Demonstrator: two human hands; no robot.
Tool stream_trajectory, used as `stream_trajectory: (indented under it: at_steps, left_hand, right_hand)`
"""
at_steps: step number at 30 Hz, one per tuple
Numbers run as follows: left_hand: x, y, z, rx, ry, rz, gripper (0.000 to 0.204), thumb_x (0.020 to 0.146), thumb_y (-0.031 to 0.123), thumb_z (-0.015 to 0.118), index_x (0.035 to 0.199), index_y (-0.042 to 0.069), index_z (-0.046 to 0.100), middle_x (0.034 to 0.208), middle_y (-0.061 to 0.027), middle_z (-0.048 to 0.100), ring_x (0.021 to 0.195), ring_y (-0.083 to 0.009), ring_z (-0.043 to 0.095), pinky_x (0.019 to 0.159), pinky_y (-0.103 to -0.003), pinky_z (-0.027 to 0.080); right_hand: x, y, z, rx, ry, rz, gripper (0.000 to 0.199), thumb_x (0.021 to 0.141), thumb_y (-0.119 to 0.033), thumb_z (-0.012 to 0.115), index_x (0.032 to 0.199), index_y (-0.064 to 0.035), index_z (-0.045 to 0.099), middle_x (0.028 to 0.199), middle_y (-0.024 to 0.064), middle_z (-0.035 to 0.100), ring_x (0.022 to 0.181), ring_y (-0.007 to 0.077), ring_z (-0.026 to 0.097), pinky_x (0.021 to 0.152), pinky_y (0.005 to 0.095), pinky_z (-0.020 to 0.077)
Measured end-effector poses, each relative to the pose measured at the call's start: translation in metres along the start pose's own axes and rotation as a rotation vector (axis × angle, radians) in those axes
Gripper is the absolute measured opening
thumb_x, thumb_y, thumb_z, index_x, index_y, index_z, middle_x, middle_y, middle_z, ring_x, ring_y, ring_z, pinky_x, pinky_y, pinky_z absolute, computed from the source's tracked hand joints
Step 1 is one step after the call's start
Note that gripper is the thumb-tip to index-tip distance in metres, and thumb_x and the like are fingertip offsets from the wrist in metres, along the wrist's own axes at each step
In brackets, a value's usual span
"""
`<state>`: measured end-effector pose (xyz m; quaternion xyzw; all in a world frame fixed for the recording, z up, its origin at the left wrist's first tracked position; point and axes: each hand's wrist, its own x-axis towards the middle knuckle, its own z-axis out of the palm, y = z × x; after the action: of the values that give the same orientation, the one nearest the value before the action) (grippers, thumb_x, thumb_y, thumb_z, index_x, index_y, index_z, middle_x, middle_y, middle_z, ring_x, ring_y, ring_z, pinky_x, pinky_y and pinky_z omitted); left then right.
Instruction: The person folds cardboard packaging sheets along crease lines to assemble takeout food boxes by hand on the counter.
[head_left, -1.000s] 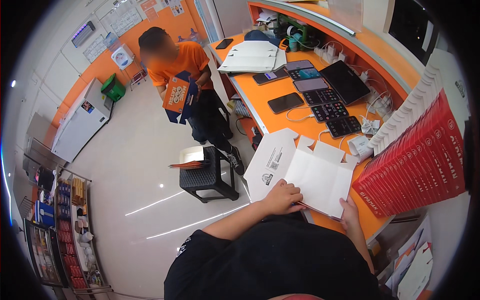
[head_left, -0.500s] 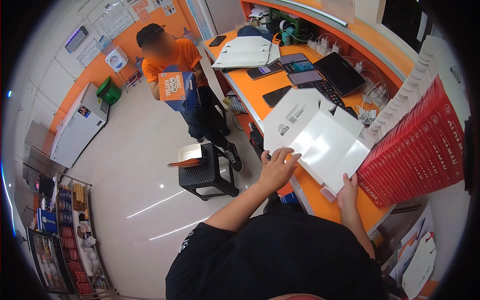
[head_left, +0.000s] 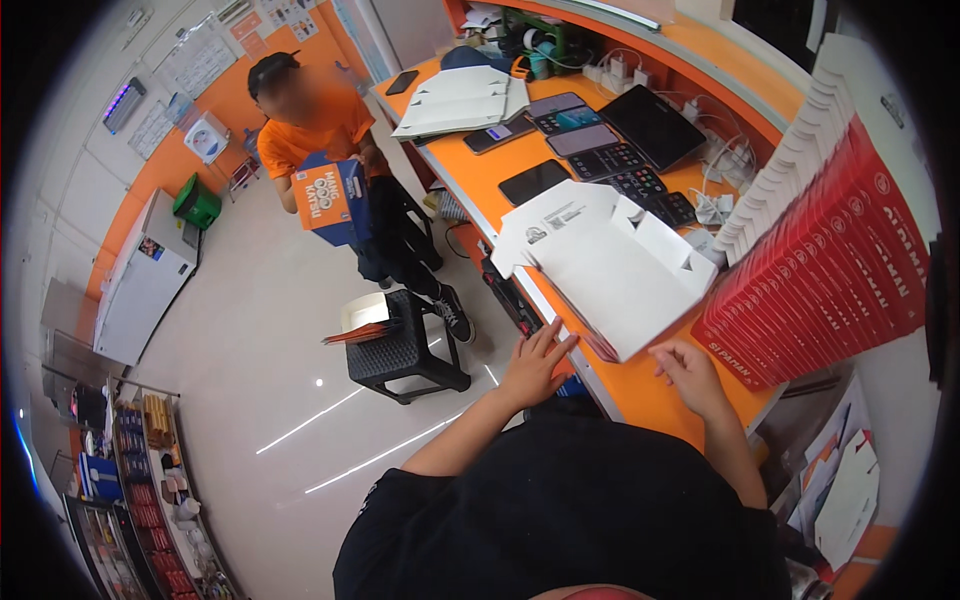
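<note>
The left hand [head_left: 533,374] has its fingers spread, with nothing between them, their tips just beside the near side of an open white box [head_left: 625,270]; from here I can't tell whether they touch it. The right hand's [head_left: 693,380] fingers are loosely bent and hold nothing, near the box's closest corner. The box sits on the orange counter [head_left: 650,402], ahead of both sets of fingertips. Right of the right fingers rises a stack of red boxes [head_left: 820,280].
</note>
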<state>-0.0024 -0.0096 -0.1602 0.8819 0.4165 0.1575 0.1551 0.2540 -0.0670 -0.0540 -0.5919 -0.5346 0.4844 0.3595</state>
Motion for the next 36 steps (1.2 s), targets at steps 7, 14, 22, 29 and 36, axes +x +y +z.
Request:
stream_trajectory:
  at_steps: [7,14,22,29,36]
  left_hand:
    - [0.005,-0.008,0.007,0.045,0.048,-0.032,0.052,0.071,0.028,0.066,0.119,0.015,0.047,0.131,-0.0101,0.038,0.121,-0.0311,0.034,0.094,-0.052,0.03]
    - [0.002,-0.009,-0.013,-0.283,0.181,-0.024,0.025,0.071,0.015,0.067,0.095,0.01,0.059,0.115,-0.0117,0.052,0.098,-0.0318,0.054,0.081,-0.041,0.043]
    - [-0.036,-0.022,-0.019,-0.429,0.043,-0.25,0.02,0.078,0.01,0.062,0.097,0.005,0.058,0.119,-0.0146,0.048,0.106,-0.0315,0.05,0.086,-0.035,0.042]
    - [-0.023,-0.014,-0.007,-0.397,-0.059,-0.128,0.019,0.081,0.011,0.058,0.098,0.003,0.057,0.116,-0.0154,0.049,0.107,-0.0315,0.048,0.09,-0.035,0.038]
    - [0.007,-0.001,-0.008,-0.469,-0.115,-0.097,0.019,0.081,0.007,0.057,0.096,-0.002,0.053,0.092,-0.0141,0.056,0.089,-0.0283,0.055,0.078,-0.034,0.043]
  right_hand:
    - [-0.022,-0.173,0.0,0.211,-0.628,-0.964,0.05,0.079,-0.049,0.058,0.094,-0.0013,0.06,0.066,0.003,0.05,0.053,0.0112,0.044,0.049,0.0241,0.034]
    - [-0.03,-0.198,0.07,0.883,-0.899,-1.455,0.062,0.058,-0.05,0.076,0.091,0.0002,0.059,0.08,0.0045,0.059,0.059,0.0212,0.058,0.05,0.0285,0.0459]
    - [-0.065,-0.191,0.04,0.915,-0.629,-1.554,0.047,0.066,-0.04,0.075,0.089,-0.0005,0.06,0.08,0.0062,0.059,0.056,0.0167,0.056,0.045,0.0231,0.0436]
    - [-0.095,-0.166,-0.047,0.137,-0.275,-1.593,0.024,0.077,-0.024,0.066,0.085,-0.0032,0.059,0.071,0.0067,0.058,0.059,0.0199,0.055,0.051,0.0298,0.0393]
    - [-0.099,-0.017,-0.154,0.469,1.086,-0.983,0.018,0.088,-0.018,0.049,0.08,-0.0031,0.051,0.059,-0.0009,0.036,0.053,0.0096,0.033,0.051,0.0256,0.0296]
